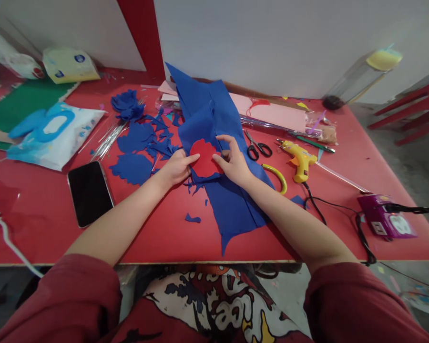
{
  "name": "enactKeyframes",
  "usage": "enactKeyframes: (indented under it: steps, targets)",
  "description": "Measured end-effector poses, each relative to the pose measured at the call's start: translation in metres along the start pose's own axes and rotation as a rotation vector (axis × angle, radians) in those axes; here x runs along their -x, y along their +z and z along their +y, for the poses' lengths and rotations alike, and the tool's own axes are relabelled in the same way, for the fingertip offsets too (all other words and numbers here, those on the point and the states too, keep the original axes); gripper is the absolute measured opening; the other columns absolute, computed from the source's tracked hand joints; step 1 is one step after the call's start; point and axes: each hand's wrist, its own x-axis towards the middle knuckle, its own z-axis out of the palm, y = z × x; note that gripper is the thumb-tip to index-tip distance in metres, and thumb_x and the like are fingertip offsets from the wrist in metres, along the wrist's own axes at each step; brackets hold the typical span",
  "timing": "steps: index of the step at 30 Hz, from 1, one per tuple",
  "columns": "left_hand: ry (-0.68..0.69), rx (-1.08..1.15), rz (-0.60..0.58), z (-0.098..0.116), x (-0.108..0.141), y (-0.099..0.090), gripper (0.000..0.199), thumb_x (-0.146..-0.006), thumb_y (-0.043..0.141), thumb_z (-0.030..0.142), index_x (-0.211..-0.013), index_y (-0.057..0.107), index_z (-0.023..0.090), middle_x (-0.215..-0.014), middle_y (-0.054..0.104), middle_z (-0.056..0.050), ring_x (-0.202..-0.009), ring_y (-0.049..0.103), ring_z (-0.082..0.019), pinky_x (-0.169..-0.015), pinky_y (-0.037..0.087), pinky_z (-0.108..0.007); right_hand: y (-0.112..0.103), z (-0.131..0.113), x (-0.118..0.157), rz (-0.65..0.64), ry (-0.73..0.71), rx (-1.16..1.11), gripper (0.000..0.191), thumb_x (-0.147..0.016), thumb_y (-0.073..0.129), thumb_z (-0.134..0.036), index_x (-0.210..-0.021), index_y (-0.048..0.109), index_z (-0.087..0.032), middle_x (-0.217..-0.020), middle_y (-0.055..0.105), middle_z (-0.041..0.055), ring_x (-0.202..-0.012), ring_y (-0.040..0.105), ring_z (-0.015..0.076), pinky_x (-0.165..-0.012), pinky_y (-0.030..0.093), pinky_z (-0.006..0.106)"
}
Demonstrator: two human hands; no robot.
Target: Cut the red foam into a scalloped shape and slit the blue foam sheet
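Note:
A red scalloped cutout (204, 159), shaped like a petal, lies on a folded layer of blue sheet (196, 127). My left hand (180, 166) pinches its left edge, thumb on top, together with the blue material beneath. On the right edge, the thumb of my right hand (234, 162) presses down while the index finger reaches over the blue layer. A small greyish thing shows under the right fingers; I cannot make it out. Larger blue sheet (232, 209) spreads beneath both hands. Blue scalloped cutouts (132, 167) and blue scraps (162, 143) lie left of my left hand.
Right of my hands are black-handled scissors (259, 148), a yellow curved handle (277, 177), a yellow glue gun (300, 159) and a purple power box (386, 216) with cords. To the left lie a phone (90, 194), wires (110, 138), a blue flower (127, 105) and a wipes pack (57, 136).

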Motion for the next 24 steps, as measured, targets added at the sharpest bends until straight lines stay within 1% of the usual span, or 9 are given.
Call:
enactKeyframes:
  steps: [2,4,8,11,18,24]
  targets:
    - [0.012,0.003,0.003,-0.0002,-0.0009,-0.0002,0.018,-0.066,0.066,0.009,-0.084,0.066,0.007,-0.085,0.073,-0.013,-0.093,0.067,-0.026,-0.094,0.047,-0.042,0.0002,-0.0028,-0.0005,0.088,0.022,-0.021,0.029,-0.08,0.053,-0.022,-0.106,0.041,-0.024,-0.056,0.046,-0.0072,-0.044,0.04,0.0087,-0.046,0.032,0.023]
    - [0.021,0.009,0.003,-0.0001,-0.0016,-0.0005,0.016,-0.066,0.066,0.008,-0.082,0.066,0.007,-0.084,0.073,-0.012,-0.093,0.066,-0.027,-0.094,0.048,-0.042,0.0003,-0.0056,-0.0008,0.147,0.038,-0.029,0.019,-0.08,0.051,-0.021,-0.097,0.042,-0.023,-0.058,0.048,-0.0069,-0.042,0.039,0.0076,-0.046,0.031,0.023]
    - [0.033,0.013,0.0,0.0005,-0.0014,-0.0003,0.015,-0.066,0.065,0.008,-0.081,0.066,0.007,-0.085,0.073,-0.012,-0.094,0.066,-0.027,-0.094,0.048,-0.042,0.0003,-0.0099,-0.0012,0.164,0.046,0.034,0.002,-0.079,0.049,-0.019,-0.079,0.047,-0.02,-0.062,0.05,-0.0045,-0.042,0.039,0.0056,-0.045,0.031,0.022]
    - [0.034,0.003,-0.004,0.0005,-0.0012,-0.0003,0.017,-0.066,0.065,0.008,-0.083,0.065,0.007,-0.088,0.073,-0.012,-0.096,0.066,-0.027,-0.094,0.048,-0.042,0.0004,-0.0103,-0.0017,0.154,0.05,0.067,0.007,-0.078,0.05,-0.019,-0.071,0.049,-0.018,-0.06,0.05,-0.0035,-0.044,0.041,0.0058,-0.045,0.032,0.022]
    - [0.025,0.008,0.007,-0.0007,-0.0023,-0.0023,0.017,-0.069,0.061,0.005,-0.085,0.065,0.007,-0.085,0.073,-0.012,-0.092,0.067,-0.025,-0.093,0.049,-0.041,0.0005,-0.0061,-0.0025,0.16,0.09,0.046,0.008,-0.075,0.053,-0.02,-0.068,0.05,-0.018,-0.061,0.053,-0.0029,-0.047,0.044,0.0067,-0.048,0.035,0.022]
    - [0.011,0.026,0.0,0.0009,-0.0009,-0.0009,0.016,-0.073,0.057,0.003,-0.085,0.065,0.006,-0.086,0.073,-0.012,-0.091,0.067,-0.024,-0.094,0.048,-0.041,0.0004,-0.003,-0.0036,0.175,0.119,0.031,0.009,-0.073,0.054,-0.021,-0.066,0.05,-0.018,-0.057,0.051,-0.0033,-0.048,0.044,0.0077,-0.049,0.036,0.023]
